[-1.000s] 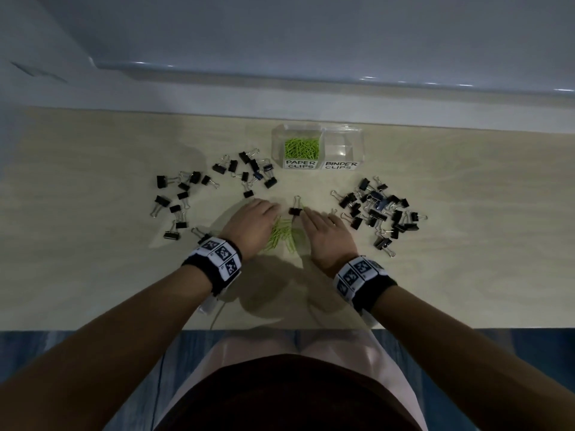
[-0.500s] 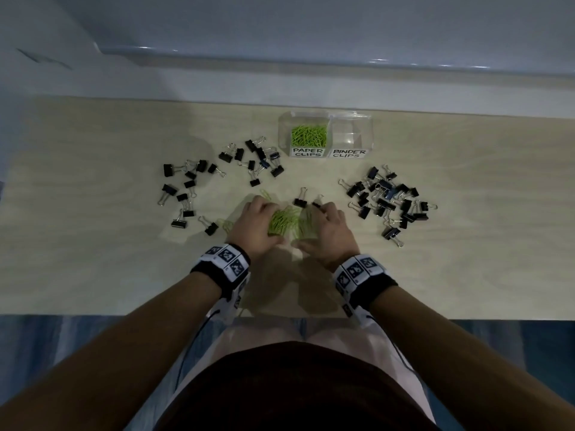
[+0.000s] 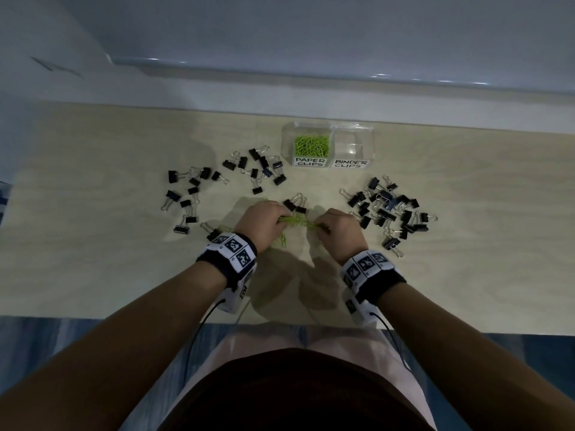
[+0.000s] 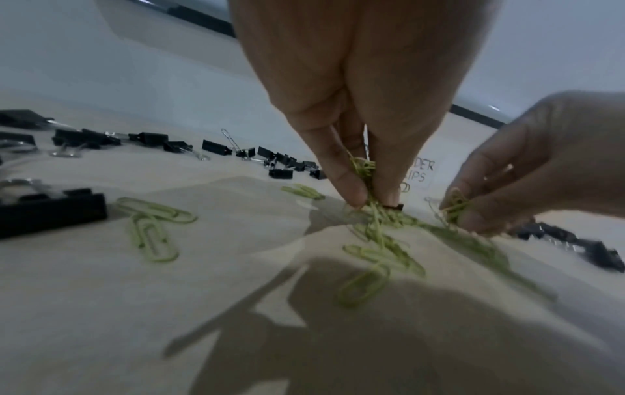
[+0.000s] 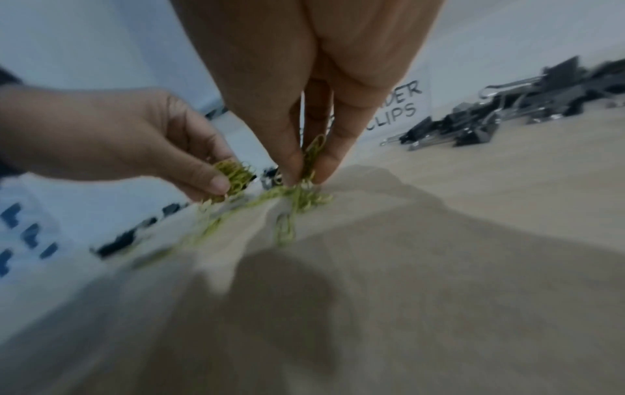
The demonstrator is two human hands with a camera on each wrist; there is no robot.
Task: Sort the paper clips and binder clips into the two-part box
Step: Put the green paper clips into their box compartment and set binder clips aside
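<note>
1. Wooden tabletop point(image 3: 93, 259), two-part box point(image 3: 370, 141) near its far edge; green paper clips point(image 3: 311, 144) in the left part.
2. My left hand point(image 3: 261, 220) pinches a bunch of loose paper clips point(image 4: 363, 167) mid-table.
3. My right hand point(image 3: 340, 231) pinches another bunch point(image 5: 312, 153).
4. Binder clips point(image 3: 389, 209) lie scattered on both sides.

Office-type desk setting, dimly lit. Pale wood-grain desk point(image 3: 93, 259) set against a plain light wall point(image 3: 280, 32). Stationery on the desk: clear two-part box point(image 3: 370, 141) at the back edge, hand-lettered labels "PAPER CLIPS" and "BINDER CLIPS". Black binder clips point(image 3: 389, 209) scattered left and right of the box, green paper clips point(image 4: 152, 229) in front of it.
</note>
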